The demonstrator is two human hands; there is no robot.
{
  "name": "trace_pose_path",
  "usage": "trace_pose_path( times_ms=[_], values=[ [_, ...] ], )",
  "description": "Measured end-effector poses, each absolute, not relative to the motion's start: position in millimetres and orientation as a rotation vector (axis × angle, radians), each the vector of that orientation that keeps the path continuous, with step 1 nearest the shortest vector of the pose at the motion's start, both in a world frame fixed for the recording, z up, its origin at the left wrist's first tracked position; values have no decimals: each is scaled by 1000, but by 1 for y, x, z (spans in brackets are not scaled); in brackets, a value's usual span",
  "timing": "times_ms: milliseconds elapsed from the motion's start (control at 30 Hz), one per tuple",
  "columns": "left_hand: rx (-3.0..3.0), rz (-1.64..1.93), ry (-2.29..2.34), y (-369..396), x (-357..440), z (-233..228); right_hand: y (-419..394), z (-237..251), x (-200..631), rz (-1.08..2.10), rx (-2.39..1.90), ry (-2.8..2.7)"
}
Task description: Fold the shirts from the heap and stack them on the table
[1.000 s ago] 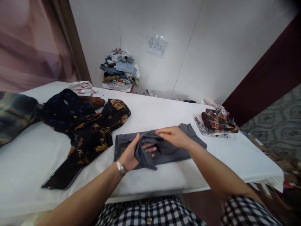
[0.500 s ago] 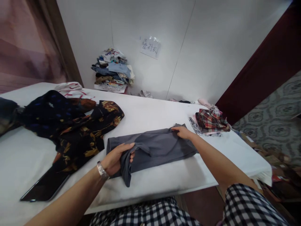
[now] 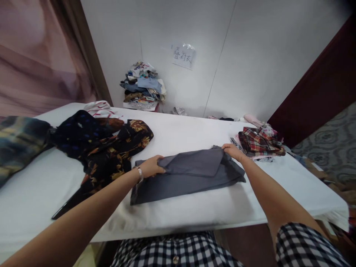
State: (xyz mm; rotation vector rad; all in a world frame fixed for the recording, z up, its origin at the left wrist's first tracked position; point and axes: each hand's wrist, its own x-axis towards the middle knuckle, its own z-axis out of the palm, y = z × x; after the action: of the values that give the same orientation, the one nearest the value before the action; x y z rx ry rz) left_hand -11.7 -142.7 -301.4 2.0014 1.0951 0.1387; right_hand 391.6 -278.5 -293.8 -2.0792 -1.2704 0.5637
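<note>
Near the tabletop's (image 3: 180, 135) left edge a dark floral shirt (image 3: 111, 148) is lying heaped; the left hand (image 3: 151, 167) is pinching the grey garment's (image 3: 186, 174) folded flap at one end — the right hand (image 3: 232, 151) is gripping the other, near the front edge. Uneven tension would probably skew the fold, or it could drag toward the plaid pile (image 3: 258, 142).

Garment-folding room: clothes piles (image 3: 143, 84), table (image 3: 194, 129)
</note>
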Motion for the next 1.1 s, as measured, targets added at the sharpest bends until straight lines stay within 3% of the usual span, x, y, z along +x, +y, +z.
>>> trace_pose_path(
  times_ms=[133, 567, 800, 933, 1100],
  values=[
    [2395, 175, 1184, -135, -12, -317, -280, -297, 395, 563, -2035, -1225],
    [1584, 266, 1269, -110, -24, -303, -274, -334, 406, 572, -1908, -886],
    [1552, 261, 1315, -120, -50, -313, -270, -350, 408, 474, -1948, -936],
    [1542, 339, 1260, -133, -56, -313, -271, -354, 409, 525, -1892, -1025],
    [1093, 511, 1008, -145, -51, -303, -271, -358, 409, 567, -1826, -981]
  ],
)
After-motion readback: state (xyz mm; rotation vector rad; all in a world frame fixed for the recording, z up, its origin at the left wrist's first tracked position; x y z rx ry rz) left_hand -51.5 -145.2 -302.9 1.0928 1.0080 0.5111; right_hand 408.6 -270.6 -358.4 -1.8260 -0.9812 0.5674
